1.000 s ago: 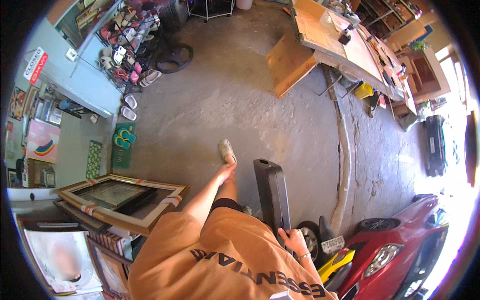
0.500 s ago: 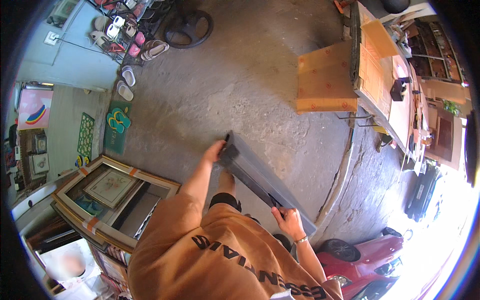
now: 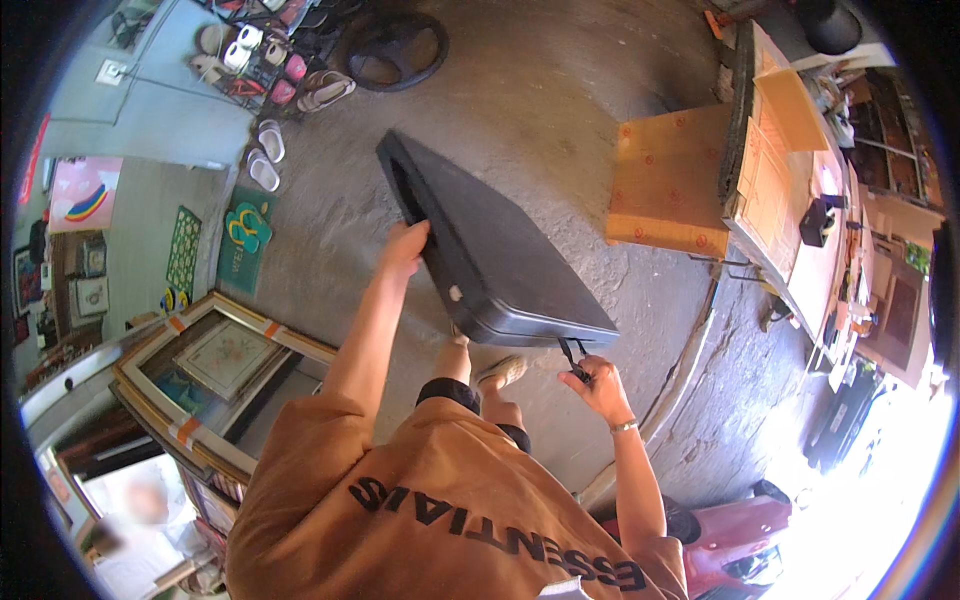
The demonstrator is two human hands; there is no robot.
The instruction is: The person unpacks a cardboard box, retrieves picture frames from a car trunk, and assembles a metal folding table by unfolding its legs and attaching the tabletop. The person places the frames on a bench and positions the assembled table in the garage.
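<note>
A flat black case (image 3: 510,240) with rounded corners hangs tilted in the air in front of me, its broad side turned upward. My left hand (image 3: 404,247) is closed on the long edge nearest to it, where a dark recess runs along the side; the fingertips are partly hidden. At the near right end, my right hand (image 3: 598,388) grips a thin black handle (image 3: 570,352) that sticks out from the case. A small pale spot shows on the case's near edge. What lies on the underside cannot be seen.
Stacked picture frames (image 3: 190,440) lean at my left. To the right stands a worktable with a cardboard flap (image 3: 668,175); a red car (image 3: 730,530) is behind it, near the bright opening. Shoes, a steering wheel (image 3: 437,60) and a doormat (image 3: 237,275) with flip-flops lie farther off.
The case has swung from a narrow edge-on view to showing its broad face. Its far end rose away from me to the left. My left hand moved farther up with it; both hands keep hold.
</note>
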